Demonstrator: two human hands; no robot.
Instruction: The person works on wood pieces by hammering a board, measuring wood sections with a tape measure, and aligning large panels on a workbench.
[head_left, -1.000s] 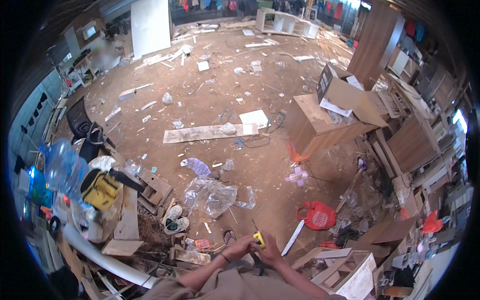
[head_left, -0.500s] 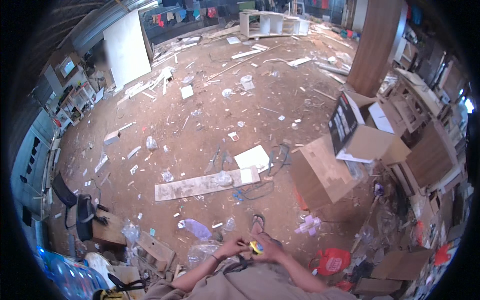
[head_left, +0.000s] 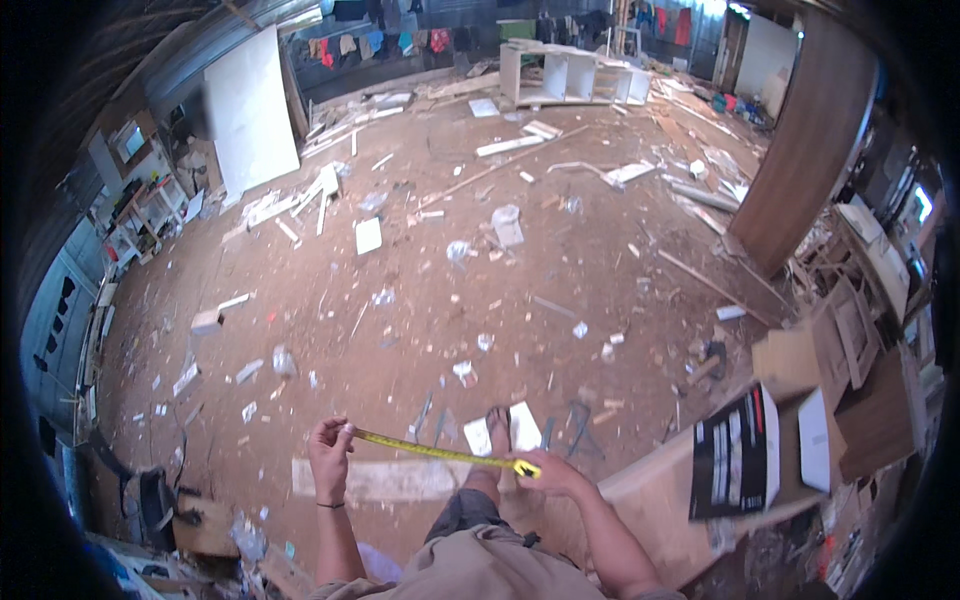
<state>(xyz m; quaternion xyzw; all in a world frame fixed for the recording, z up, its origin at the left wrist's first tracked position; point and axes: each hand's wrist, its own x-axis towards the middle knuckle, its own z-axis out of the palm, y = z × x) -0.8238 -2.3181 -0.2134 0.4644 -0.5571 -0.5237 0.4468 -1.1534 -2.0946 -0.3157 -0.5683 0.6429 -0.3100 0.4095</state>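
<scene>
A yellow tape measure (head_left: 430, 450) is stretched between my two hands, its blade sloping slightly down to the right. My left hand (head_left: 329, 445) pinches the blade's free end, out to the left. At the other end, my right hand (head_left: 550, 474) grips the yellow and black case, partly hiding it. Beneath the tape lies a long pale plank (head_left: 385, 480) on the dirt floor. One sandalled foot stands on a white square board (head_left: 520, 428) just beyond the tape.
On the right, an open cardboard box (head_left: 735, 455) rests by wooden panels, and a tall brown panel (head_left: 805, 150) leans behind it. A white cabinet frame (head_left: 570, 75) lies far back. Scraps and plastic litter the dirt floor (head_left: 400, 330). A black bag (head_left: 150, 505) sits at left.
My hands have moved apart, drawing the tape out of its case; before, they were close together around it. My body has moved forward, with one foot now on the white board.
</scene>
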